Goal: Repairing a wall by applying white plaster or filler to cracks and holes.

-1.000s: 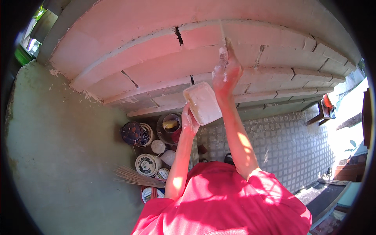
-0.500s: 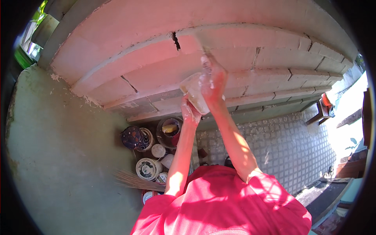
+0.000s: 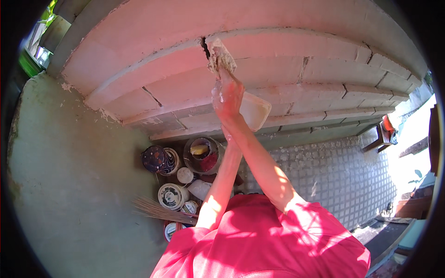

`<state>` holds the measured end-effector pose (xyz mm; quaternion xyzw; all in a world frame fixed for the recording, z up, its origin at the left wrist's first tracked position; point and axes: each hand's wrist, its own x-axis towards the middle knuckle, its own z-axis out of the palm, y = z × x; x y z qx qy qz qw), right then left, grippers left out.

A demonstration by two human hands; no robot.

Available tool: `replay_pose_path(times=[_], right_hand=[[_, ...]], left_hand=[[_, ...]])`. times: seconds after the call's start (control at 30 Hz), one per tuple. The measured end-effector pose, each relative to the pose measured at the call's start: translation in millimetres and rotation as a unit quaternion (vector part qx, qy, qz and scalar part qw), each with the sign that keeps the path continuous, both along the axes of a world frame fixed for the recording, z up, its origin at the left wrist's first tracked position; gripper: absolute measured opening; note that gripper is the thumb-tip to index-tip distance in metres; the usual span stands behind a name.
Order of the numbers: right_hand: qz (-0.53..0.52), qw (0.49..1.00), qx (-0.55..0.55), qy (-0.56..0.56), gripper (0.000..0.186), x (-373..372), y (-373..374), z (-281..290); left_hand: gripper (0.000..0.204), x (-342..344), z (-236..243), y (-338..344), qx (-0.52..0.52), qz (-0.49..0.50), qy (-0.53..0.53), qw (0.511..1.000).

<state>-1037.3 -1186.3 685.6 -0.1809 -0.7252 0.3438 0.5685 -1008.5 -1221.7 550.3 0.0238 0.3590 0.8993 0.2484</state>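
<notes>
Scraper [image 3: 223,56] farther left, long axis steeply up-left

Blown-out glare toward the right.

The tray [image 3: 255,112] is whitish, shirt [image 3: 259,238] red, floor [image 3: 336,169] grid-patterned.

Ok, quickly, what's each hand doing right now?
Left hand: mostly hidden, probably holding the pale tray; grip unclear.
Right hand: closed around a smeared, flat-bladed tool.
</notes>
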Motion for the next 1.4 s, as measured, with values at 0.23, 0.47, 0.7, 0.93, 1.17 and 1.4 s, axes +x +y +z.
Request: replay_pose_path(times=[0.23,0.47,0.7,0.93,1.17,1.4], right_hand=[[-0.056,0.994,-0.009,0.093,0.031,43.2,41.0,12.0],[-0.09,0.992,0.042,0.081,0.041,20.0,67.7,2.7],[0.012,0.994,0.035,0.105,0.034,17.7,16.3,21.1],[-0.142,0.983,-0.059,0.101,0.035,71.1,131.4,15.5],[-0.013,0.999,0.016,0.036,0.042,28.5,48.3,1.7],[-0.061,0.984,-0.114,0.125,0.034,91.3,113.5,15.4]], left_hand=[[0.046,-10.7,12.2,0.2,0.173,-0.03,-0.141,0.974],[0.049,-8.9,-8.4,23.2,0.184,-0.042,-0.188,0.964],[0.049,-52.6,-90.6,2.1,0.221,-0.016,-0.12,0.968],[0.047,-8.7,-9.3,26.1,0.14,-0.038,-0.175,0.974],[0.038,12.3,-11.7,31.0,0.049,-0.003,-0.042,0.998],[0.058,8.3,12.3,18.1,0.154,-0.027,-0.103,0.982]])
